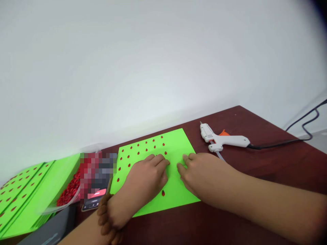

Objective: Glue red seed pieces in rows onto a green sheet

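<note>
A bright green sheet [176, 190] lies on the table with rows of small red pieces [138, 153], each oval with a dark patch. My left hand [148, 173] rests over the sheet's middle, fingers curled together, the fingertips at a red piece [169, 163] on the sheet. Part of the rows is hidden beneath this hand. On the sheet's right side is my right hand [199, 172], its fingers bent and the thumb and index tips a little apart, with nothing visible between them. One more red piece [163, 193] sits below my left hand.
Right of the sheet, a white glue gun [224, 139] with an orange trigger lies on the dark red table [258, 163], its black cord [276, 145] running right. At left are a phone [94, 200], a bag of red pieces [71, 187], stacked green sheets [20, 204] and a dark case [53, 226].
</note>
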{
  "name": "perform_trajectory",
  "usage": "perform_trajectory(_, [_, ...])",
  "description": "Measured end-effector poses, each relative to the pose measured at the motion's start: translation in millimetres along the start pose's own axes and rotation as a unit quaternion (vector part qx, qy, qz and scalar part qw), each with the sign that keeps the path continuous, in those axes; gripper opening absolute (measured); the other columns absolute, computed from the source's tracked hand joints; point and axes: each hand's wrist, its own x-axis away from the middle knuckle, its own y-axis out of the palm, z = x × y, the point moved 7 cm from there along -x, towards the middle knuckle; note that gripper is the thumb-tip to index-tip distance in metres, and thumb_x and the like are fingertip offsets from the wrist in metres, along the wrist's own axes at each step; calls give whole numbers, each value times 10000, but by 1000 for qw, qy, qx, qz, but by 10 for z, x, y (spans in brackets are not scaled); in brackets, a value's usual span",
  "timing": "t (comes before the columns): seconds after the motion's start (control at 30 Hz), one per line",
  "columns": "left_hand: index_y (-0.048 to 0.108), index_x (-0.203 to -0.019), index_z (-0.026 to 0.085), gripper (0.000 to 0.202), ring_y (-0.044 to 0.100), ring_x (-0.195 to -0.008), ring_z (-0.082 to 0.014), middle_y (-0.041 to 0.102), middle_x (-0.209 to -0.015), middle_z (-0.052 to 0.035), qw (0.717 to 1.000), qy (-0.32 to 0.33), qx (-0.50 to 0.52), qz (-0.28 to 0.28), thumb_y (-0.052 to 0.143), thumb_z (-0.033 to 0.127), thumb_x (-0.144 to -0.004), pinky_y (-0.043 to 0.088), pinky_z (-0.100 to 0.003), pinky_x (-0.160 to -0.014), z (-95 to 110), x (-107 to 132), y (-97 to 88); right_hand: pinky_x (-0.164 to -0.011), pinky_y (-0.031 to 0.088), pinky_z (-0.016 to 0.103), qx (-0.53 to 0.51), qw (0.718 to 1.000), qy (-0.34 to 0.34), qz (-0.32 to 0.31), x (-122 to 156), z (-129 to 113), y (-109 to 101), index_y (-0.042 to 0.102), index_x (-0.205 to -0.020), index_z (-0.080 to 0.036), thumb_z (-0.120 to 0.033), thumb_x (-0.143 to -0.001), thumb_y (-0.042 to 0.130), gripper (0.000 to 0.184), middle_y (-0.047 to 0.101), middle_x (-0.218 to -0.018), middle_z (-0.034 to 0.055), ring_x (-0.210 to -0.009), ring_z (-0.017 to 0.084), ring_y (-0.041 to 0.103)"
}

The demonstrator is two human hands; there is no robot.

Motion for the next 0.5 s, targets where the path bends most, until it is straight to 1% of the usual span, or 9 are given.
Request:
perform_trajectory(0.13, [744, -1118, 199, 246, 712, -932, -270, 778, -1034, -57, 1000, 8, -18, -24, 612, 127, -923, 592, -384, -762, 75, -43, 17, -649, 482, 326, -7, 1000, -3, 8, 10, -4, 2, 774, -1064, -132, -146, -949, 661, 161, 791, -966, 174, -753, 225, 703])
perform_trajectory(0.2, [753, -1117, 210, 244, 717, -942, -267, 786, -1063, -58, 1000, 11, -19, -18, 600, 151, -936, 581, -375, -764, 36, -25, -96, -653, 482, 328, -8, 1000, -7, 9, 15, -7, 1, 773, -1047, -137, -151, -955, 662, 146, 789, -964, 168, -742, 217, 691])
perform_trajectory(0.23, [753, -1133, 221, 247, 721, -958, -260, 787, -1105, -58, 1000, -3, -14, 5, 590, 181, -952, 574, -366, -772, -47, 10, -220, -638, 477, 329, -12, 1000, -7, 9, 16, -6, 0, 772, -1038, -141, -159, -955, 666, 136, 786, -962, 165, -737, 216, 685])
perform_trajectory(0.3, [737, -1190, 243, 265, 724, -967, -232, 776, -1199, -51, 994, -79, 5, 80, 564, 274, -992, 552, -339, -788, -378, 165, -562, -595, 458, 328, -20, 1000, -9, 5, 13, -5, -4, 769, -1010, -149, -161, -950, 675, 112, 774, -928, 149, -729, 219, 670])
perform_trajectory(0.37, [709, -1211, 250, 280, 698, -844, -182, 766, -1152, -26, 965, -225, 20, 131, 539, 369, -1023, 512, -303, -749, -895, 457, -865, -562, 438, 328, -27, 1000, -8, 3, 6, 0, -9, 765, -987, -153, -159, -946, 680, 95, 759, -898, 137, -720, 219, 655])
perform_trajectory(0.4, [704, -1197, 241, 295, 668, -767, -168, 762, -1067, -17, 946, -299, 2, 128, 536, 416, -1027, 483, -292, -718, -1157, 636, -952, -557, 432, 329, -27, 1000, -9, 0, 2, -1, -7, 766, -981, -154, -157, -948, 677, 94, 754, -892, 134, -717, 218, 648])
perform_trajectory(0.43, [709, -1180, 232, 326, 653, -742, -170, 759, -1012, -15, 928, -359, -22, 97, 527, 460, -1034, 453, -286, -701, -1394, 814, -975, -558, 428, 332, -24, 1000, -11, -4, -1, -5, -1, 767, -978, -155, -154, -953, 671, 100, 752, -895, 131, -718, 217, 644])
perform_trajectory(0.47, [726, -1094, 216, 341, 629, -685, -172, 743, -888, -5, 909, -409, -44, 68, 515, 476, -1030, 415, -279, -670, -1604, 994, -967, -558, 423, 335, -19, 1000, -14, -8, -4, -10, 10, 770, -970, -157, -152, -957, 664, 106, 750, -898, 129, -719, 217, 640])
perform_trajectory(0.5, [737, -1025, 211, 348, 604, -637, -168, 709, -770, 12, 899, -433, -52, 26, 497, 463, -1029, 386, -268, -655, -1772, 1148, -903, -561, 419, 340, -11, 1000, -18, -11, -5, -17, 23, 772, -954, -162, -141, -955, 659, 114, 748, -901, 124, -724, 218, 640])
